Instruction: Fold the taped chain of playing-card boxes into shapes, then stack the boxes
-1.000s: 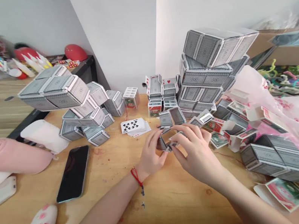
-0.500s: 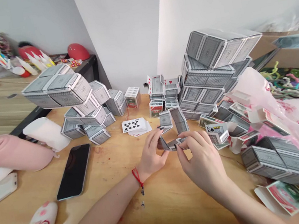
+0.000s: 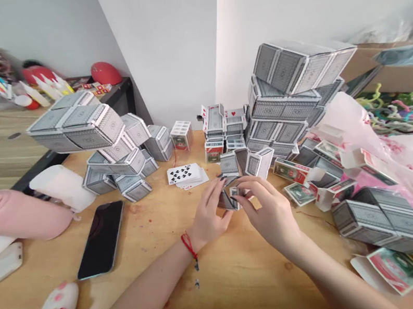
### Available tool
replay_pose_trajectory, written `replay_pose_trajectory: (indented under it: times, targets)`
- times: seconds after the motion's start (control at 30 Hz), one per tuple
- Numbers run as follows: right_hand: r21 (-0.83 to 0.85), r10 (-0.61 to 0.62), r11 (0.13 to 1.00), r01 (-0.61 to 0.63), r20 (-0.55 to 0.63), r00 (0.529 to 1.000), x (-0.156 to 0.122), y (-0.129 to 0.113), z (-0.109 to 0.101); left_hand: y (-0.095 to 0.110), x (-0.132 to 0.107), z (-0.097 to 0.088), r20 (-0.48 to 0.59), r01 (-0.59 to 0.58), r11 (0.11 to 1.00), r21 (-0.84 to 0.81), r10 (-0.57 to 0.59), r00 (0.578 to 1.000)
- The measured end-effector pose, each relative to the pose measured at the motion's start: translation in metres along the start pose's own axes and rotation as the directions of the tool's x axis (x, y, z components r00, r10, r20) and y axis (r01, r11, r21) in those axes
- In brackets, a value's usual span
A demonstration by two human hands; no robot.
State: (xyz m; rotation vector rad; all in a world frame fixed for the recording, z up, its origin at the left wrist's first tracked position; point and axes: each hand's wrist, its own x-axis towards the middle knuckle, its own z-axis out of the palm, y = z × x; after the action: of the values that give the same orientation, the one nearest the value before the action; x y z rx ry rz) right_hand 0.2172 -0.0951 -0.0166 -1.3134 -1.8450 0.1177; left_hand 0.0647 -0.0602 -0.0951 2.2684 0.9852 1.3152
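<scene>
My left hand and my right hand meet over the middle of the wooden table. Both pinch a small piece of folded grey-backed playing cards between their fingertips. A red string bracelet sits on my left wrist. Just behind the hands stands a small folded card cube, with another tilted cube to its right. A fanned little stack of face-up cards lies to the left of them.
Stacks of grey card cubes rise at left and right. A black phone lies left of my arm, near a pink pouch. Loose cards and card boxes and a pink plastic bag fill the right side.
My right hand has shifted left and closed in on the folded piece, which is now more bunched up. A card cube behind the hands has tipped over to the right.
</scene>
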Motion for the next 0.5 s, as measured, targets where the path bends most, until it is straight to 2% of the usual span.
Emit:
replay_pose_trajectory:
  times: [0.23,0.5]
  targets:
    - [-0.076,-0.065,0.995,0.066,0.015,0.998,0.002,0.0024,-0.0044,-0.0005,-0.0013,-0.0001,0.008,-0.023,1.0,0.015,0.023,1.0]
    - [-0.052,-0.073,0.996,0.075,0.035,0.997,0.0016,0.0035,-0.0027,0.0018,0.0006,-0.0006,0.024,-0.115,0.993,0.005,0.115,0.993]
